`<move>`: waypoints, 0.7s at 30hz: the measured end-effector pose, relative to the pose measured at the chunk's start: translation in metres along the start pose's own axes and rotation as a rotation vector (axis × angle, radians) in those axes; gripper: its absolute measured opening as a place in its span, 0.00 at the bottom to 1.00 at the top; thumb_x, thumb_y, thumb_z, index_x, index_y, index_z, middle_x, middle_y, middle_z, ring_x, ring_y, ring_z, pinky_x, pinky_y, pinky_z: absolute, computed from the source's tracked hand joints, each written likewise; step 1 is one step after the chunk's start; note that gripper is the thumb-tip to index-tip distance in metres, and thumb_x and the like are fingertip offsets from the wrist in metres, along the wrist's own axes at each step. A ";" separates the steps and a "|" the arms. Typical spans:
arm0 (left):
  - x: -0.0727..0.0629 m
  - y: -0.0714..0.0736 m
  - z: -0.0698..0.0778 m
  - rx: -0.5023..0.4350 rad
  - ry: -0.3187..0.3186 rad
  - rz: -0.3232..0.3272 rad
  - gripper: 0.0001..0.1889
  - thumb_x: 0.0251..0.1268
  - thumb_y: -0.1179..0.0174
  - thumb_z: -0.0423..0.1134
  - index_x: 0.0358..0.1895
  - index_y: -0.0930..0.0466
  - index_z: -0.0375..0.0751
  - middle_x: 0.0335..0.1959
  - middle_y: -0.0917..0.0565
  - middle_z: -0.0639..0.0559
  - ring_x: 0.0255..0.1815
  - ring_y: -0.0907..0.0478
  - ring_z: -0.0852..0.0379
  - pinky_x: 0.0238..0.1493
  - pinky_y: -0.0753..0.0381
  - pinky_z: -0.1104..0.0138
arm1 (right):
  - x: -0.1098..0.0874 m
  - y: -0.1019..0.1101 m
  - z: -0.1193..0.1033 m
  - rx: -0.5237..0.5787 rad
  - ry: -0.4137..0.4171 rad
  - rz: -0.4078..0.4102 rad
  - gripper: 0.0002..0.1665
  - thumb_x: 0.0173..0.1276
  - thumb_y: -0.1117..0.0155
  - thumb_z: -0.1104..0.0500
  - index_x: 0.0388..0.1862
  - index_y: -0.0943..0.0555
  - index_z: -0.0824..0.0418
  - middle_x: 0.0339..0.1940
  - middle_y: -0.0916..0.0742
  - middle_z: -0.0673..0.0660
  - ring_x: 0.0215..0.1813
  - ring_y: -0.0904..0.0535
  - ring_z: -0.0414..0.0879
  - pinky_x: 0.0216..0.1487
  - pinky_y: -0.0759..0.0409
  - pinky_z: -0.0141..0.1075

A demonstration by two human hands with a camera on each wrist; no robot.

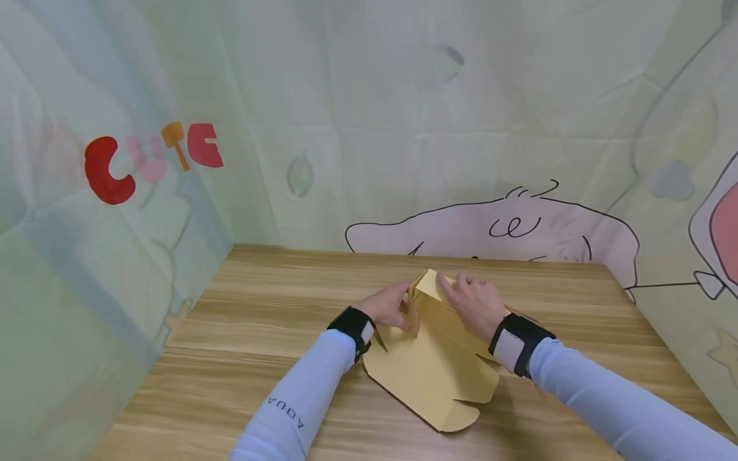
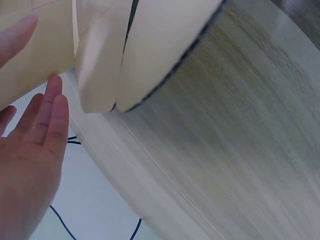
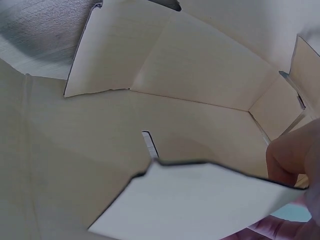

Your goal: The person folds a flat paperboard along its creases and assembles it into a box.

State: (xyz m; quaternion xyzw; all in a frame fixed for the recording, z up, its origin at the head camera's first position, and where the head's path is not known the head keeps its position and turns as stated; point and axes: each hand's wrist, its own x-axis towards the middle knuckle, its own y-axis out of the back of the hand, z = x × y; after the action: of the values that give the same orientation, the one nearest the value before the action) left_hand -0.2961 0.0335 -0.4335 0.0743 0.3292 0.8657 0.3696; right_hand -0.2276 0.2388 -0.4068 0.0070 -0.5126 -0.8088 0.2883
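Part-folded cardboard box (image 1: 429,368) on counter (image 1: 248,358); bulk on wearer's side of both hands, long axis diag., far-L to near-R. L hand (image 1: 385,307) nearer upright end flap (image 1: 414,318): fingers approx. straight, touching. R hand (image 1: 476,306) grips top flap (image 1: 430,283).

Touches the cardboard (image 1: 432,358) at its far left with the left hand (image 1: 387,306), thumb (image 2: 20,37) spread from fingers (image 2: 50,112); grips its raised edge with the right hand (image 1: 477,307), extending both forearms (image 1: 300,397) from its near side.
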 end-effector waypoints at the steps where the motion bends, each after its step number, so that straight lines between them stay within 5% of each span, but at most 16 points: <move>1: 0.001 -0.001 0.000 0.018 -0.008 0.008 0.47 0.47 0.26 0.22 0.74 0.37 0.42 0.69 0.25 0.42 0.64 0.22 0.44 0.67 0.23 0.57 | 0.000 0.000 0.000 -0.004 0.000 0.002 0.37 0.57 0.24 0.65 0.65 0.27 0.58 0.29 0.20 0.60 0.18 0.34 0.44 0.16 0.32 0.33; 10: 0.011 -0.005 -0.002 0.041 -0.110 0.053 0.44 0.45 0.25 0.23 0.70 0.33 0.42 0.67 0.23 0.44 0.69 0.27 0.46 0.72 0.29 0.58 | 0.000 0.002 -0.001 -0.021 0.012 0.018 0.38 0.56 0.23 0.63 0.65 0.28 0.57 0.29 0.20 0.59 0.19 0.30 0.45 0.17 0.30 0.33; 21: 0.017 -0.011 -0.002 0.053 -0.092 0.084 0.53 0.45 0.23 0.27 0.77 0.43 0.46 0.71 0.27 0.46 0.74 0.32 0.50 0.79 0.39 0.57 | -0.002 0.004 -0.001 -0.054 0.049 0.023 0.38 0.57 0.24 0.65 0.66 0.27 0.56 0.33 0.19 0.60 0.21 0.28 0.46 0.19 0.27 0.33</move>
State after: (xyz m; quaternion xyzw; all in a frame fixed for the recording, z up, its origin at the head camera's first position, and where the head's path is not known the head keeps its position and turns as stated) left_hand -0.3024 0.0496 -0.4442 0.1373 0.3313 0.8671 0.3457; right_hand -0.2239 0.2380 -0.4046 0.0130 -0.4832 -0.8186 0.3102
